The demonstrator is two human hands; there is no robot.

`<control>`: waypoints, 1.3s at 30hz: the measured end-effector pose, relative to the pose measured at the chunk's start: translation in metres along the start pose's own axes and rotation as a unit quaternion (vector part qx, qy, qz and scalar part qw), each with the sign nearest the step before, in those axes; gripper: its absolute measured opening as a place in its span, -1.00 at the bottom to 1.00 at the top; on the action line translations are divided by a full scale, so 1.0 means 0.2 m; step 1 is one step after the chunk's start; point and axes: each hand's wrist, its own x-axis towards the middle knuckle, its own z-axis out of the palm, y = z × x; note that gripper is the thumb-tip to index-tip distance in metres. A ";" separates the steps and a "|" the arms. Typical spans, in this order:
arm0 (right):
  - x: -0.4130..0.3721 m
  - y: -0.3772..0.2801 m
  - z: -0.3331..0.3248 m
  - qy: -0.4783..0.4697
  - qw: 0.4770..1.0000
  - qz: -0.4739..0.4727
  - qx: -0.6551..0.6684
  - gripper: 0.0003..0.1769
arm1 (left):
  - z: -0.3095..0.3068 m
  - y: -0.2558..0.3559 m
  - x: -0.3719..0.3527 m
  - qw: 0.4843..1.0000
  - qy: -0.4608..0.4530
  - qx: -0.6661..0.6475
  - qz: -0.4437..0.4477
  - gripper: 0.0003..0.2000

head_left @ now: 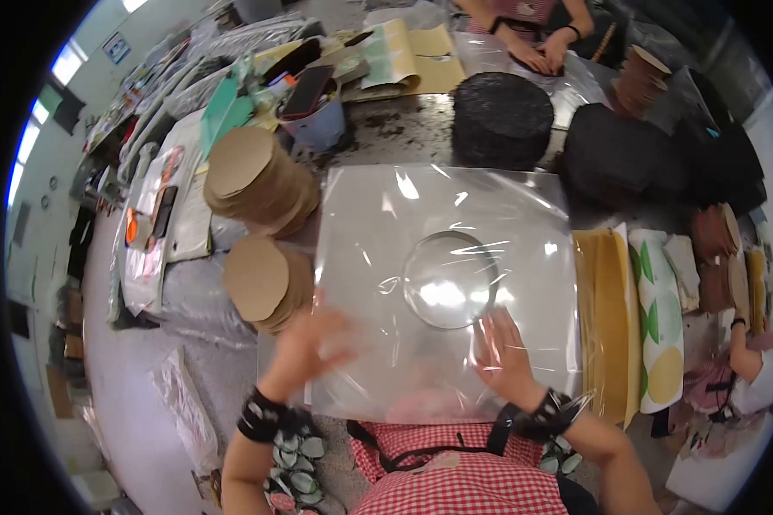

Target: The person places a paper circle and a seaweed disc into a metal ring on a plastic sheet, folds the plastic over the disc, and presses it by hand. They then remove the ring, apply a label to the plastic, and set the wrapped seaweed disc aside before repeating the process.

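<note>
A clear plastic sheet (361, 215) lies on the table in front of me, shiny with reflections. Near its middle shows a round disc shape (451, 279) with a thin dark rim. My right hand (502, 352) rests flat on the sheet, fingers stretched out, fingertips right at the lower right of that rim. Over the sheet's left edge, my left hand (313, 348) is blurred by motion, with its thumb and fingers apart and nothing visible in them. Just beyond it stands a low stack of brown round cards (262, 279).
A taller stack of brown discs (249, 176) stands behind. Black round piles (502, 120) line the far side, near a tub (318, 124) of items. Yellow sheets (605, 318) and a leaf-patterned sheet (653, 292) lie at right. A person's hands (541, 56) work opposite; another person (747, 369) is at far right.
</note>
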 end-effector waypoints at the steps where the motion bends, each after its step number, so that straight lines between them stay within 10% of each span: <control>1: -0.08 -0.02 -0.04 -0.008 0.994 -0.047 -0.094 -0.38 | -0.11 -0.12 0.07 0.997 0.037 0.028 -0.068 -0.45; 4: -0.44 -0.03 -0.16 -0.155 0.974 -0.163 0.015 -0.46 | -0.35 -0.66 0.11 0.929 0.233 0.278 -0.070 -0.19; 8: -0.73 -0.09 -0.43 -0.264 0.954 -0.089 0.112 -0.52 | -0.40 -0.75 0.02 0.958 0.069 -0.021 -0.278 -0.14; 13: -0.20 -0.12 -0.47 0.026 0.997 -0.060 -0.051 -0.61 | -0.28 -0.74 -0.10 0.963 0.153 0.053 -0.215 -0.25; 19: 0.00 0.13 -0.56 0.000 0.995 -0.087 -0.056 -0.69 | -0.29 -0.20 -0.08 0.965 0.036 0.173 -0.195 -0.51; 26: 1.03 0.87 -1.17 0.221 0.950 0.071 -0.211 -0.46 | -0.26 -0.21 -0.12 0.967 0.070 0.099 -0.224 -0.53; 32: 1.18 1.13 -1.40 0.009 0.978 0.089 -0.191 -0.38 | -0.28 -0.21 -0.12 0.963 0.080 0.031 -0.257 -0.64; 39: 1.15 1.11 -1.35 0.043 0.980 0.053 -0.184 -0.71 | -0.34 -0.18 -0.07 0.959 0.070 0.021 -0.272 -0.82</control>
